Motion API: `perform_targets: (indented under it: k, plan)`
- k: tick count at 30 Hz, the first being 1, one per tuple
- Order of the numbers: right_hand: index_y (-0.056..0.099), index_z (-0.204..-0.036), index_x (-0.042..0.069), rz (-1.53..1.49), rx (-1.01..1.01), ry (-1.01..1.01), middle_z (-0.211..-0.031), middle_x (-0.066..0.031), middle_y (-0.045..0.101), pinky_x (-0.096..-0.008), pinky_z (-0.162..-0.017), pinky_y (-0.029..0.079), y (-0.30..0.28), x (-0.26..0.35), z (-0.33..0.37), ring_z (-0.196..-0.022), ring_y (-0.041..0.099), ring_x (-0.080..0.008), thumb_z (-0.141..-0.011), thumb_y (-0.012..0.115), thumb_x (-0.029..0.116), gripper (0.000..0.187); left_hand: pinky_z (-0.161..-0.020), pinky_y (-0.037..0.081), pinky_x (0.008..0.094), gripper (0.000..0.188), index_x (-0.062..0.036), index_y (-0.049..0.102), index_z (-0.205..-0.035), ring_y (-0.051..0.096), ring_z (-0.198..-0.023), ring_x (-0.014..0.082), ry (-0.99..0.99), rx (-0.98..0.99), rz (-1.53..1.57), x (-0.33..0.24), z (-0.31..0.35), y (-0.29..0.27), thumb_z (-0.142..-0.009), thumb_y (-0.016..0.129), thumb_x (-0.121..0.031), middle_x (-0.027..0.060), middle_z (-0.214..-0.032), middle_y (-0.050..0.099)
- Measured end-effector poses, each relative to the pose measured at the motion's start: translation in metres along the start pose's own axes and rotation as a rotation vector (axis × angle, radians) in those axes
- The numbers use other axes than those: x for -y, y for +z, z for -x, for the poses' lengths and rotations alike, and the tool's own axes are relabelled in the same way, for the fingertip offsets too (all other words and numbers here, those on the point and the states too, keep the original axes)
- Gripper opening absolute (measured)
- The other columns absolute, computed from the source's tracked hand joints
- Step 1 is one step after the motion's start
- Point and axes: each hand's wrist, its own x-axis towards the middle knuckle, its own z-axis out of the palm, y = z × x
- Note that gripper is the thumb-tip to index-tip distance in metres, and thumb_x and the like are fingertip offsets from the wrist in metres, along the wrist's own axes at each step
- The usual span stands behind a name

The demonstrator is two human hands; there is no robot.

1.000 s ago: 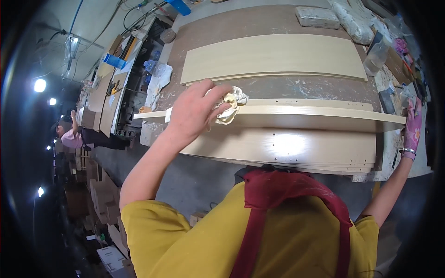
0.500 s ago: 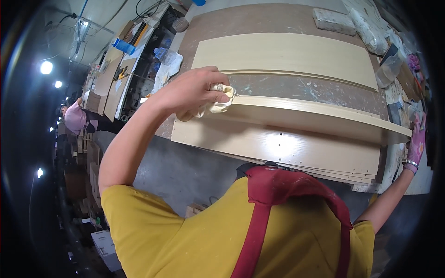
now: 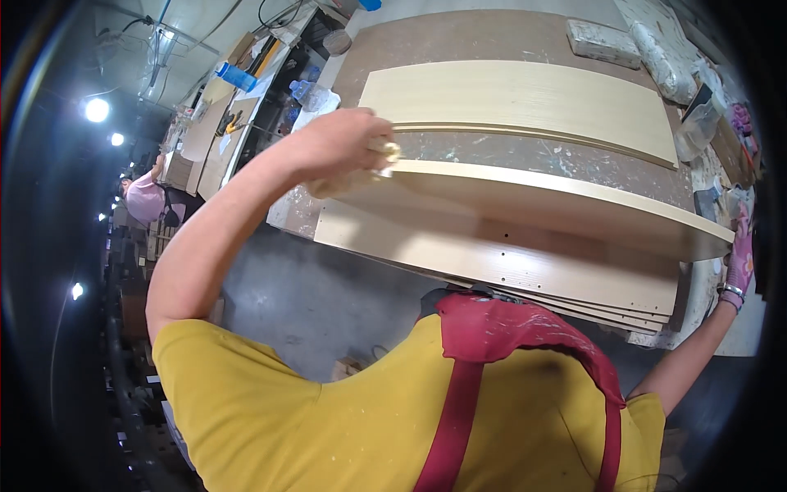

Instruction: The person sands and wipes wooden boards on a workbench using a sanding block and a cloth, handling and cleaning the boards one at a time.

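A long pale wooden board [image 3: 525, 193] stands tilted on its long edge across the workbench, over a stack of similar flat boards [image 3: 459, 246]. My left hand [image 3: 348, 146], bare, is closed around a crumpled cream rag [image 3: 348, 182] at the board's left end. Part of the rag is hidden under the fingers. At the far right, my right hand [image 3: 741, 256], in a pink flowered glove, grips the other end of the board; its thumb side is hard to see. Small dark holes show in the top board of the stack.
Behind the upright board lie more pale panels [image 3: 525, 98]. A wrapped block [image 3: 605, 43] and a clear plastic container [image 3: 697, 131] are at the back right. A plastic bottle [image 3: 307, 94] stands at the left. Farther left, a person in pink [image 3: 146, 199] is beside another bench.
My left hand has slid left with the rag, toward the board's end. The upright board has tipped a little, showing less of its top edge. My right hand stays at its end.
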Motion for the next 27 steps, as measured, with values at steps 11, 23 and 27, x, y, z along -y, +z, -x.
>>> perform_targets:
  k: [11, 23, 27]
  plan:
    - [0.032, -0.138, 0.003, 0.031, 0.125, 0.202, -0.131, -0.0079, 0.047, -0.0275, -0.088, 0.042, -0.014, 0.043, 0.001, -0.109, 0.052, -0.0171, -0.093, 0.045, 0.039, 0.059, -0.081, 0.043, 0.04, 0.028, -0.0028, 0.058, -0.103, 0.056, -0.094, 0.0301, 0.046, -0.068, 0.045, -0.004, 0.001, 0.01, -0.083, 0.062, -0.022, 0.018, -0.098, 0.057]
    - [0.044, -0.125, 0.003, -0.755, -0.036, 0.399, -0.088, -0.0049, 0.062, -0.0174, -0.045, 0.04, -0.06, 0.181, 0.043, -0.061, 0.052, -0.0058, -0.093, 0.046, 0.028, 0.04, -0.075, 0.042, 0.0302, 0.024, -0.0012, 0.057, -0.092, 0.052, -0.082, 0.0203, 0.306, -0.094, 0.306, -0.073, -0.043, 0.006, -0.078, 0.068, -0.017, 0.0092, -0.087, 0.053]
    - [0.049, -0.114, 0.007, -0.897, -0.177, 0.415, -0.081, -0.0026, 0.061, -0.0156, -0.04, 0.036, -0.052, 0.161, 0.047, -0.056, 0.05, -0.0038, -0.093, 0.047, 0.031, 0.032, -0.072, 0.042, 0.0299, 0.024, -0.0015, 0.057, -0.092, 0.053, -0.08, 0.0184, 0.603, -0.061, 0.363, -0.16, -0.103, -0.005, -0.081, 0.065, -0.021, 0.0084, -0.085, 0.054]
